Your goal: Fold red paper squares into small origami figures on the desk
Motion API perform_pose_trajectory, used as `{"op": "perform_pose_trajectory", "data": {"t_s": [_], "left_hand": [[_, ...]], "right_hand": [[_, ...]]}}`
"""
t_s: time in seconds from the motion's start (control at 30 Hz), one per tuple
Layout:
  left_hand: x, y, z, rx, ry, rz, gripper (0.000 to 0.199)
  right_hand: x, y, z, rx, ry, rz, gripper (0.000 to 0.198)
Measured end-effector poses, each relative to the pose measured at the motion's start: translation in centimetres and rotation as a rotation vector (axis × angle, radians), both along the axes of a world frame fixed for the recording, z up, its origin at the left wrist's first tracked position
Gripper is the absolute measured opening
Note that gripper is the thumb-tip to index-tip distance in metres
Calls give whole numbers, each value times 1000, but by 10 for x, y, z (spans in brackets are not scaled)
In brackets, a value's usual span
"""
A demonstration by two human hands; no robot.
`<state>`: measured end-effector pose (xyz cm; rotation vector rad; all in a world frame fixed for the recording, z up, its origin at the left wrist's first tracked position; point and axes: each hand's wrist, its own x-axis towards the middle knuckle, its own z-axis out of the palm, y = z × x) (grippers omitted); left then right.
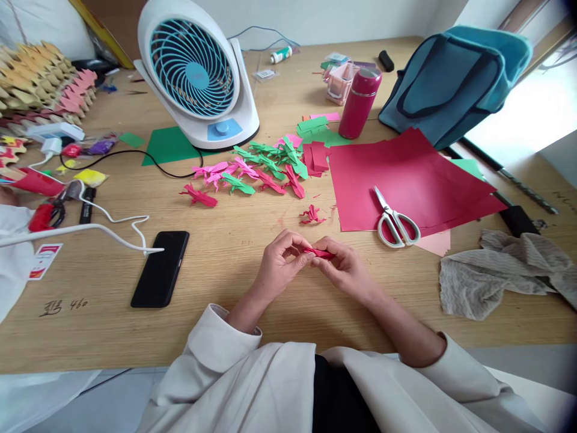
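Observation:
A small folded piece of red paper (321,253) is pinched between both hands above the front of the table. My left hand (285,263) grips its left end with thumb and fingers. At its right end my right hand (345,267) is closed on it, and the fingers cover part of the folds. Just beyond the hands lies a small red folded paper figure (312,214) with thin limbs. Farther back is a cluster of green folded figures (270,159), pink ones (211,173) and red ones (270,181).
Scissors (394,222) rest on large red sheets (406,180) at right. A red bottle (360,102), a blue bag (451,84) and a white fan (196,72) stand behind. A phone (160,269) lies left, a grey cloth (478,279) right. Another person's sleeve (13,246) shows far left.

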<state>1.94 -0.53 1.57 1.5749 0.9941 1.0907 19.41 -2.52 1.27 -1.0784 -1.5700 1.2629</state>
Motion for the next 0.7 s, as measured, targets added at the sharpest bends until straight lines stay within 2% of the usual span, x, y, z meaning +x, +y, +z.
{"op": "perform_pose_trajectory", "data": {"t_s": [0.2, 0.27, 0.33, 0.47, 0.57, 0.7], "left_hand": [[-4, 0, 1, 181, 65, -11, 3], [-3, 0, 1, 213, 68, -25, 5], [-2, 0, 0, 214, 54, -15, 15], [1, 1, -8, 113, 40, 56, 35], [0, 2, -13, -20, 8, 118, 23], [-1, 2, -10, -190, -115, 116, 13]], "right_hand": [[1, 0, 1, -138, 259, 32, 21], [-1, 0, -1, -127, 306, -5, 19], [-2, 1, -4, -76, 296, -50, 18], [-2, 0, -7, 114, 159, -143, 11], [0, 0, -7, 234, 65, -181, 6], [1, -1, -6, 259, -7, -193, 6]]}}
